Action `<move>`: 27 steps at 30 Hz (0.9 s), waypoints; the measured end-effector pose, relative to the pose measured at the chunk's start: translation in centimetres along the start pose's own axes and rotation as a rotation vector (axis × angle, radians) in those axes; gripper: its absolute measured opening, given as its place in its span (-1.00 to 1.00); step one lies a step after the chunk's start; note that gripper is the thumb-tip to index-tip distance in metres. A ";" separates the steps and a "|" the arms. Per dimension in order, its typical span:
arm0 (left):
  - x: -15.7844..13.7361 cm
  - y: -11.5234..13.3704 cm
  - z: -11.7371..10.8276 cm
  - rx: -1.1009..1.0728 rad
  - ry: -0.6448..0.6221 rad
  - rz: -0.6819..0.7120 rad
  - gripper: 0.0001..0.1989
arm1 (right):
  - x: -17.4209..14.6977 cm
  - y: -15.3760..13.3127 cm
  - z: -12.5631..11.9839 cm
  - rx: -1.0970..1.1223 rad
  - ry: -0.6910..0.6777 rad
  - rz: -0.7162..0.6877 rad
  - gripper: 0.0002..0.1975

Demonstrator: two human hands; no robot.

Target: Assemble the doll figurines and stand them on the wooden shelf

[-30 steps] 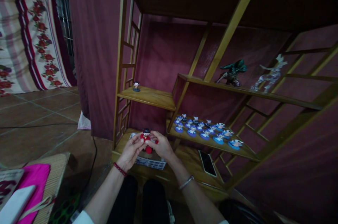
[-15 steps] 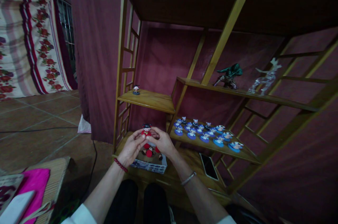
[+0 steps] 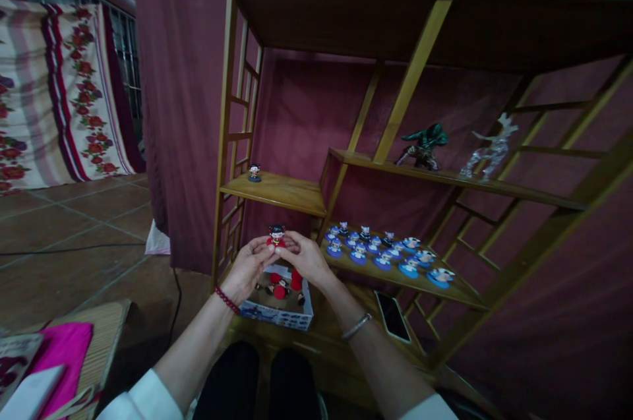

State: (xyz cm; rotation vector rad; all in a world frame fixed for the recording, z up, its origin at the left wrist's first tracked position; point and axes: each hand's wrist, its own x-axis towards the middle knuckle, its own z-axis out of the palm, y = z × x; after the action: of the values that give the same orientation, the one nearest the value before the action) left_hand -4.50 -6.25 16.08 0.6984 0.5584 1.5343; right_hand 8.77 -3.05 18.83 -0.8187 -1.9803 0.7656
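Both the left grip [image 3: 246, 268] and right grip [image 3: 310, 263] are closed on a small black-haired, red-bodied figurine [image 3: 276, 237]. It stands upright between them, neither hand nearer, above an open patterned cardboard box [image 3: 277, 317], with a yellow-brown wooden shelf [image 3: 284, 190] ahead.

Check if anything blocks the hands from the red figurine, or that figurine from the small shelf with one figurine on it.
Nothing visible does. The left hand and right hand hold the red figurine directly, and no object shows between it and the small shelf, where a dark-based figurine stands toward the left.
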 end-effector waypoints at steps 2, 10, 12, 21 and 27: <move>0.0 0.2 0.2 -0.001 0.012 0.009 -0.79 | 0.1 -0.2 -0.1 -0.004 0.004 0.003 -0.73; 0.6 1.3 0.9 0.044 0.014 0.041 -0.81 | 0.9 -1.1 -0.6 -0.034 0.016 -0.016 -0.72; 0.6 1.8 1.1 0.074 0.002 0.051 -0.84 | 1.2 -1.1 -0.7 -0.038 0.036 -0.013 -0.72; 1.1 3.6 2.0 0.148 -0.005 0.100 -0.84 | 3.0 -1.5 -1.2 -0.042 0.049 -0.022 -0.71; 1.6 4.6 2.5 0.230 0.009 0.105 -0.81 | 3.8 -2.7 -1.7 -0.023 0.052 -0.034 -0.71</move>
State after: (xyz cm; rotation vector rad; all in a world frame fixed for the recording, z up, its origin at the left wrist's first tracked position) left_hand -5.91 -5.23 21.22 0.9087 0.7219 1.5857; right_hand 7.87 -1.36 23.43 -0.8084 -1.9548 0.6959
